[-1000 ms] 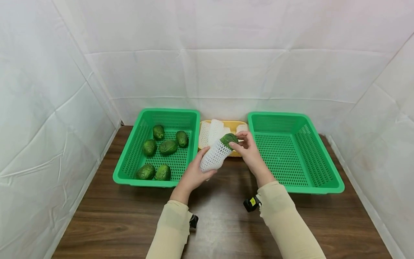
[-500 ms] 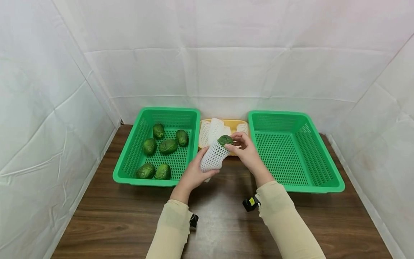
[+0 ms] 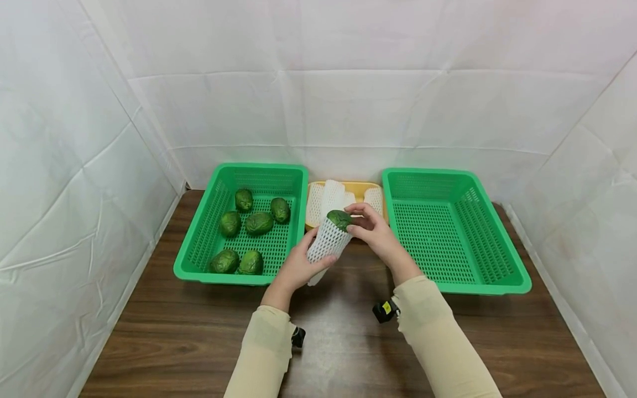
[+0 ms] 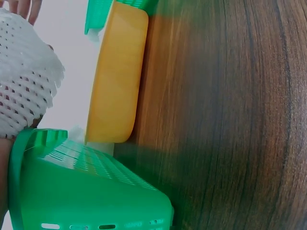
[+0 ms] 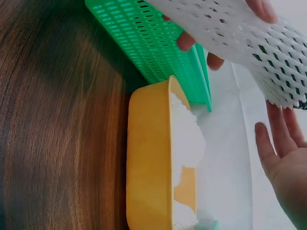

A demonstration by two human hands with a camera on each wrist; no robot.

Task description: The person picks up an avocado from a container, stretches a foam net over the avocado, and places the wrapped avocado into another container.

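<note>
A dark green, wrinkled oval fruit sits inside a white foam net sleeve, its rounded top showing above the sleeve's upper end. My left hand grips the sleeve from its lower left side, thumb in front. The sleeve's lower end hangs below that thumb. My right hand holds the bare top of the fruit between thumb and fingertips. In the right wrist view, other fingers of that hand are fairly straight beside the sleeve's end. Most of the fruit is hidden by the netting.
On the left, a green basket holds several similar fruits. Another green basket stands on the right, with no fruit seen in it. Between them a yellow tray holds more foam sleeves. All stand on a brown wooden table.
Both hands have tipped the sleeved fruit more upright, its top shifting left and slightly down. My right hand has moved left with it. More of the sleeve's lower end shows beneath my left hand.
</note>
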